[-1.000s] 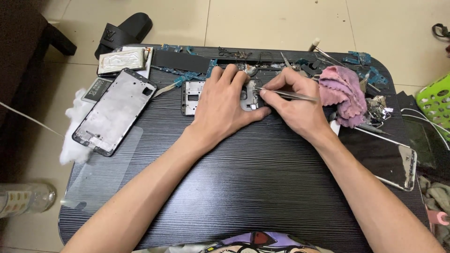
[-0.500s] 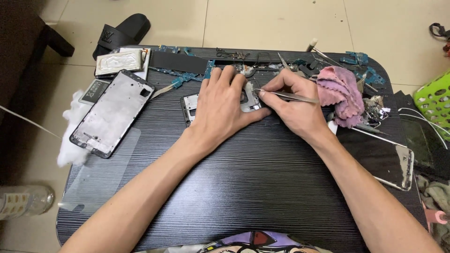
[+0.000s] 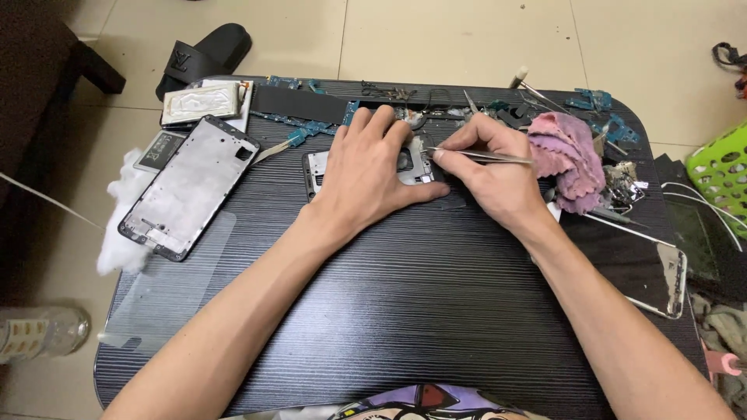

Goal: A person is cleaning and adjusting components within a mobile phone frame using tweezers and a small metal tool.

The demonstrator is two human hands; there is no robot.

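Note:
My left hand (image 3: 372,173) lies flat on a small phone frame (image 3: 315,169) in the middle of the dark table (image 3: 405,311), fingers spread, pressing it down. My right hand (image 3: 498,167) pinches metal tweezers (image 3: 486,155) whose tips touch the frame's right part, beside my left thumb. Most of the frame is hidden under my left hand.
A larger silver phone frame (image 3: 187,187) lies at the left, with white cotton (image 3: 124,233) and a clear film (image 3: 167,288) beside it. A pink cloth (image 3: 568,155), circuit boards (image 3: 599,101) and loose parts crowd the back right. A green basket (image 3: 724,171) stands off the table.
The view has shifted slightly. Both hands stay on the small frame; the tweezers' tips have barely moved.

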